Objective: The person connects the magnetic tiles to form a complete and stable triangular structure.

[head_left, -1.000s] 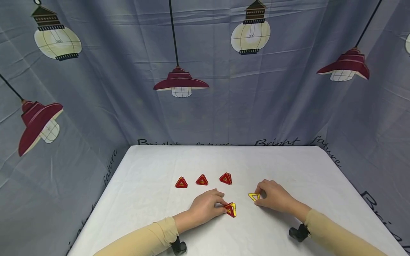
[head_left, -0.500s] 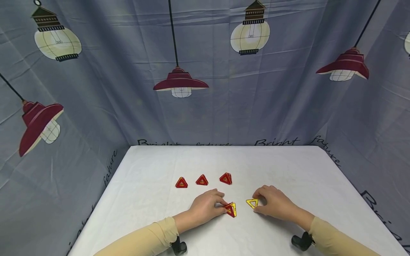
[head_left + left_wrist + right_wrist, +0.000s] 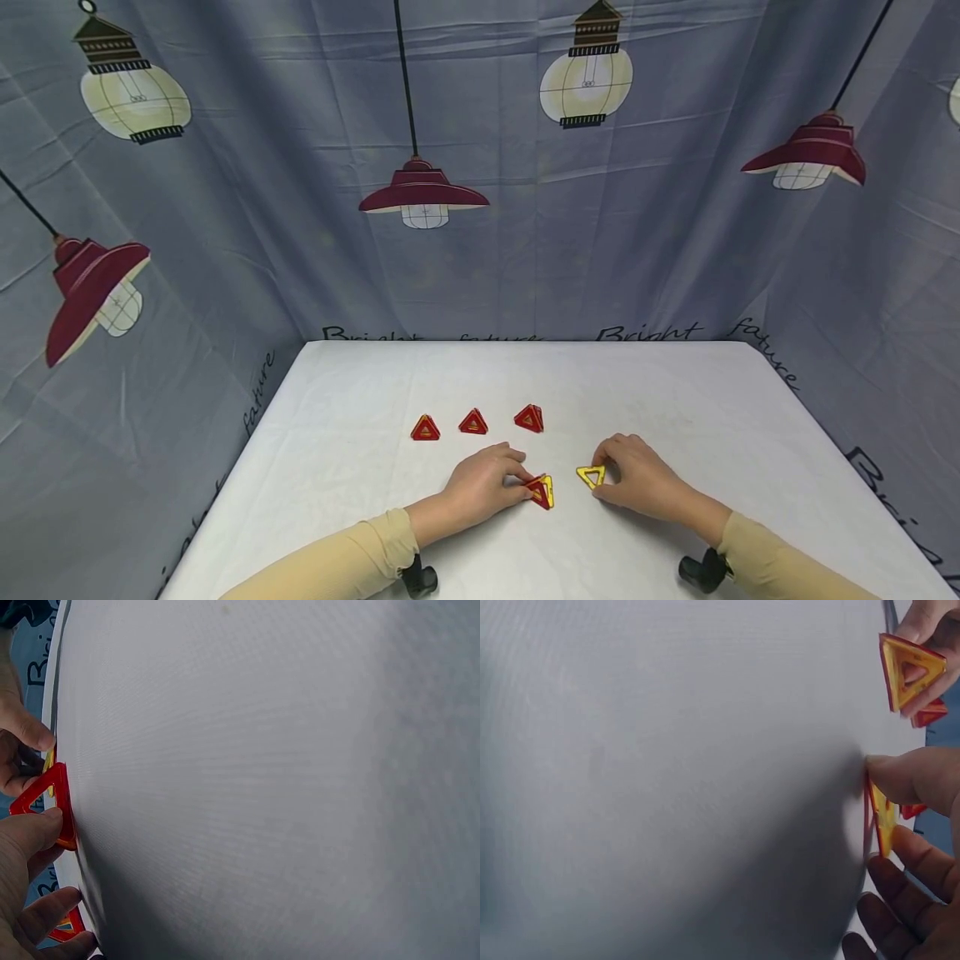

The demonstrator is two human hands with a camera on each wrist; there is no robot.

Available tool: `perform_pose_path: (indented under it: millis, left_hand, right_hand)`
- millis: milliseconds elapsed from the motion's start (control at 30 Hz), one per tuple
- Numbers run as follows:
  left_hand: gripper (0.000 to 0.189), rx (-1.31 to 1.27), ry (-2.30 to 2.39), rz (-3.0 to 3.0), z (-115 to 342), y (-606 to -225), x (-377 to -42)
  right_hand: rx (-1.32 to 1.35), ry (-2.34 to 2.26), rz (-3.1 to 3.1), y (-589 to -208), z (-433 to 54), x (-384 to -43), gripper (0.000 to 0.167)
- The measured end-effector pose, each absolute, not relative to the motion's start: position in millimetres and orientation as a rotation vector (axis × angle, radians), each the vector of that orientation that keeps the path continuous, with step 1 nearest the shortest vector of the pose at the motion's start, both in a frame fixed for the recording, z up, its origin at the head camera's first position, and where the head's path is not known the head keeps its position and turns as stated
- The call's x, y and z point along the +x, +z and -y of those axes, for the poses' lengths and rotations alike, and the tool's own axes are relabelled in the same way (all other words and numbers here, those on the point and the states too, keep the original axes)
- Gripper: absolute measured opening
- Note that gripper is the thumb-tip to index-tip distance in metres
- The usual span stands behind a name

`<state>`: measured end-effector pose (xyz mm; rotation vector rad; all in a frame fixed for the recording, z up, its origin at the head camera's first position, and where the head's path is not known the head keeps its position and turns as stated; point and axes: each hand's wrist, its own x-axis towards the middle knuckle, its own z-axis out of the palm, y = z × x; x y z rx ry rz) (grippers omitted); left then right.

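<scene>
My left hand [image 3: 480,485] pinches a small pyramid [image 3: 539,492] of triangular building tiles between thumb and fingers, low over the white table. It shows a red face toward the head camera and a yellow one beside it; the left wrist view shows its red triangular frame [image 3: 64,801]. To the right, my right hand [image 3: 641,477] pinches a yellow triangular building tile [image 3: 591,485] by its right side, thumb near and fingers far. The right wrist view shows a thin red edge alongside this yellow tile [image 3: 883,825]. A gap separates the two held pieces.
Behind the hands, three small red pyramids stand in a row: one at left [image 3: 425,430], one in the middle [image 3: 473,424] and one at right [image 3: 528,419]. The white table [image 3: 360,375] ends at a grey curtain [image 3: 480,283] printed with lamps.
My right hand has moved toward the near side of the table with the yellow tile, which has turned slightly, then stays nearly still. My left hand and its pyramid have kept their place.
</scene>
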<state>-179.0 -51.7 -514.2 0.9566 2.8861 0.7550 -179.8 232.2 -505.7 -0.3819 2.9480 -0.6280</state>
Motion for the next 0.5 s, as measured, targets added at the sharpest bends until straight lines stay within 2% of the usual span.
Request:
perform_pose_path:
  millis: [500]
  left_hand:
    - [0.016, 0.947, 0.771, -2.871, 52.3, -513.6, -179.4]
  right_hand:
    - [-0.313, -0.749, -2.939, -513.3, -227.2, -181.1, 0.037]
